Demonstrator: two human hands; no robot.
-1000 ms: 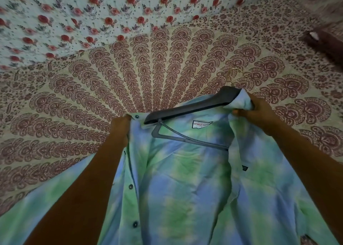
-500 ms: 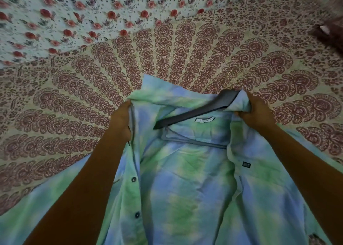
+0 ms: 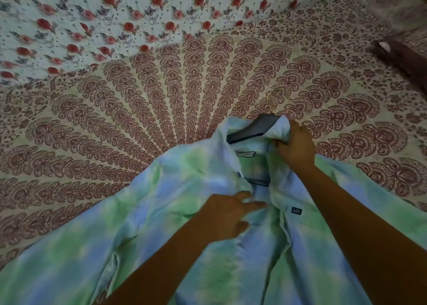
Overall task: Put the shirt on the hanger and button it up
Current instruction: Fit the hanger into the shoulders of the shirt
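Observation:
A blue-and-green tie-dye shirt (image 3: pixel 161 212) lies front-up on the bed. A dark grey hanger (image 3: pixel 251 129) sits inside its collar, and the gold hook (image 3: pixel 271 96) pokes out past the collar. My right hand (image 3: pixel 295 145) grips the collar and right shoulder cloth at the hanger's top. My left hand (image 3: pixel 228 214) holds the left front panel near its edge, fingers pointing right, with the panel drawn over the hanger's left arm. A dark button (image 3: pixel 239 175) shows on that edge. Most of the hanger is covered by cloth.
The shirt rests on a cream bedspread (image 3: pixel 161 108) with a maroon fan pattern. A white sheet with red roses (image 3: pixel 115 16) lies at the far side. A dark brown object (image 3: pixel 402 53) sits at the far right.
My left hand has left the left collar and moved right and down, bringing the left front panel over the hanger. The right hand has stayed on the collar.

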